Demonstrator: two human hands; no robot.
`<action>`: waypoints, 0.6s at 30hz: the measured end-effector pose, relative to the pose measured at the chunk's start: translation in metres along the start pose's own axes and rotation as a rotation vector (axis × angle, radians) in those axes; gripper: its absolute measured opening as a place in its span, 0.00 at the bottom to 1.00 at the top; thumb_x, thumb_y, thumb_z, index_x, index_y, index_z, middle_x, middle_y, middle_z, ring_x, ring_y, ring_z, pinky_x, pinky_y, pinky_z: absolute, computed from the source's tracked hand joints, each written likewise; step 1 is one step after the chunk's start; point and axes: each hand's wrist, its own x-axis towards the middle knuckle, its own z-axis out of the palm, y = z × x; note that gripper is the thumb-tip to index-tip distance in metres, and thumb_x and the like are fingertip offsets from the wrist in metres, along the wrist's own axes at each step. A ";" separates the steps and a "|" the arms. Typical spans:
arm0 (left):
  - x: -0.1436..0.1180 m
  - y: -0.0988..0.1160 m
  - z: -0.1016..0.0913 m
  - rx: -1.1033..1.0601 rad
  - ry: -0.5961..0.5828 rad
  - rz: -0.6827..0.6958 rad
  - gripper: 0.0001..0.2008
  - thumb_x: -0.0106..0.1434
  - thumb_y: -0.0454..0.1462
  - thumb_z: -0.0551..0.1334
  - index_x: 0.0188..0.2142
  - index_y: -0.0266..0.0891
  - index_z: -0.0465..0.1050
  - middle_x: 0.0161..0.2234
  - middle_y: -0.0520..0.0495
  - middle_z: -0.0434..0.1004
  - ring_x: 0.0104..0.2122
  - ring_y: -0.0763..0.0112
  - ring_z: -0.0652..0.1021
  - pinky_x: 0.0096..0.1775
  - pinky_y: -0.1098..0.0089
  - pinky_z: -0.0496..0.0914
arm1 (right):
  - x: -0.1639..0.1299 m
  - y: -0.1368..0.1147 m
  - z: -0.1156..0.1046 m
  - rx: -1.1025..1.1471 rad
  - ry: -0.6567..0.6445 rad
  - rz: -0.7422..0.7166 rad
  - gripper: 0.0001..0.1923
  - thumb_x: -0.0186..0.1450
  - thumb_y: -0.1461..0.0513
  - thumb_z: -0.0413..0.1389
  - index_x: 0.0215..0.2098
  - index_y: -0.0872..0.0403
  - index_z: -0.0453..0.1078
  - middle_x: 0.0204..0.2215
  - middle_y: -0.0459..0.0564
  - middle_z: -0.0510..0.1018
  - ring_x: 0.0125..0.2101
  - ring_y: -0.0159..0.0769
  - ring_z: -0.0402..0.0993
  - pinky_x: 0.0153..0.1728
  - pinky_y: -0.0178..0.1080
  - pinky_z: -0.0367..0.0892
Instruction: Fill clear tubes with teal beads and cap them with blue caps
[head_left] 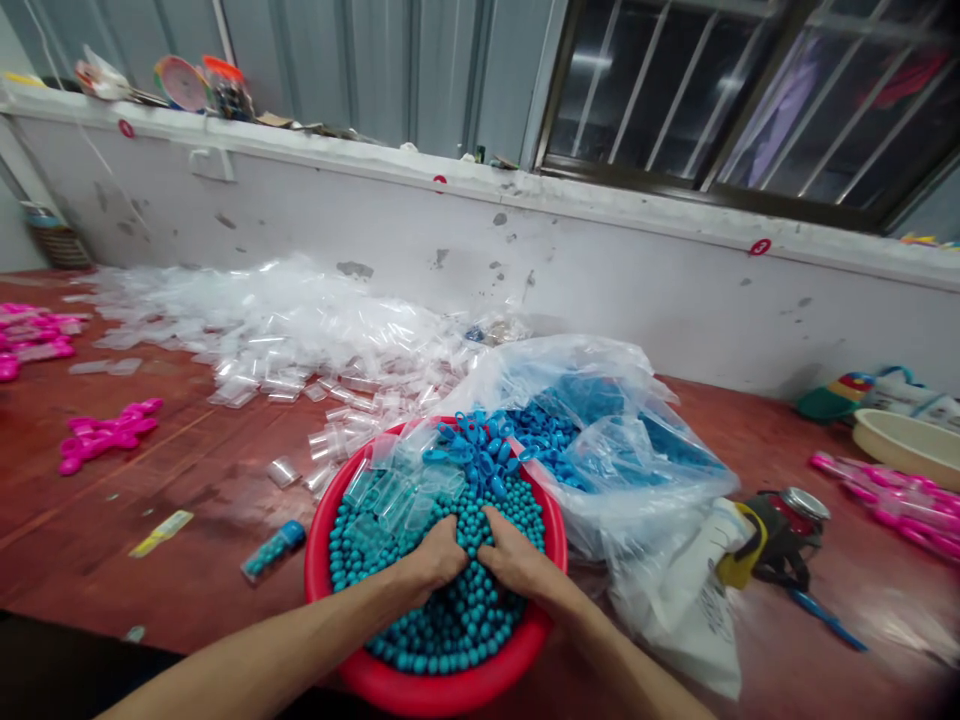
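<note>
A red basin (321, 530) full of teal beads (442, 640) stands in front of me. My left hand (441, 556) is closed, knuckles up, low against the beads near the middle. Close by on the right, my right hand (511, 552) is also curled, its fingertips down among the beads. What either hand grips is hidden. Clear plastic tubes (397, 495) lie on the beads at the basin's back left. Blue plastic caps (487, 455) are heaped at its back edge. Left of the basin lies a bead-filled tube with a blue cap (274, 550).
A large pile of clear tubes (285, 320) spreads along the wall. A clear bag of blue caps (600, 430) leans behind the basin. Pink plastic pieces (109, 435) lie left, more pink pieces (900, 505) right. A yellow strip (161, 533) and a blue pen (829, 620) lie on the red table (217, 500).
</note>
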 end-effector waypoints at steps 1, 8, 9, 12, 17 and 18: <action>0.000 0.002 -0.002 -0.029 0.000 -0.007 0.13 0.42 0.30 0.58 0.31 0.39 0.65 0.27 0.50 0.72 0.33 0.65 0.72 0.36 0.67 0.66 | 0.001 0.000 -0.001 0.110 0.005 0.042 0.23 0.55 0.68 0.46 0.50 0.56 0.55 0.37 0.51 0.71 0.28 0.33 0.70 0.23 0.34 0.66; -0.005 0.014 -0.013 -0.191 0.027 -0.011 0.23 0.45 0.34 0.62 0.42 0.36 0.59 0.21 0.58 0.65 0.21 0.77 0.68 0.24 0.75 0.60 | -0.007 -0.004 -0.011 0.315 0.019 0.034 0.29 0.58 0.60 0.49 0.56 0.53 0.48 0.38 0.50 0.65 0.21 0.27 0.66 0.11 0.28 0.60; -0.005 0.016 -0.012 -0.203 0.033 -0.006 0.23 0.45 0.34 0.62 0.42 0.35 0.59 0.20 0.59 0.64 0.20 0.78 0.67 0.24 0.76 0.59 | -0.009 -0.004 -0.011 0.288 0.014 0.018 0.28 0.57 0.60 0.49 0.56 0.52 0.49 0.38 0.50 0.65 0.20 0.26 0.66 0.11 0.27 0.59; -0.008 0.020 -0.008 -0.217 0.051 0.015 0.24 0.45 0.32 0.62 0.44 0.35 0.59 0.19 0.59 0.64 0.20 0.79 0.66 0.25 0.76 0.59 | -0.012 -0.003 -0.005 0.213 -0.051 -0.029 0.23 0.55 0.64 0.51 0.50 0.52 0.56 0.30 0.44 0.67 0.17 0.24 0.62 0.11 0.25 0.56; -0.019 0.027 -0.001 -0.276 0.157 -0.030 0.25 0.45 0.37 0.63 0.43 0.36 0.60 0.25 0.55 0.67 0.26 0.75 0.70 0.29 0.74 0.62 | -0.009 0.002 0.013 0.382 -0.040 -0.023 0.20 0.57 0.62 0.47 0.48 0.53 0.52 0.34 0.46 0.67 0.19 0.28 0.67 0.11 0.29 0.61; -0.022 0.027 0.000 -0.252 0.129 -0.067 0.22 0.46 0.39 0.63 0.40 0.36 0.62 0.26 0.54 0.68 0.26 0.75 0.71 0.28 0.74 0.62 | -0.010 0.001 0.015 0.395 -0.033 -0.029 0.21 0.58 0.62 0.46 0.49 0.53 0.50 0.36 0.48 0.67 0.21 0.30 0.69 0.12 0.30 0.63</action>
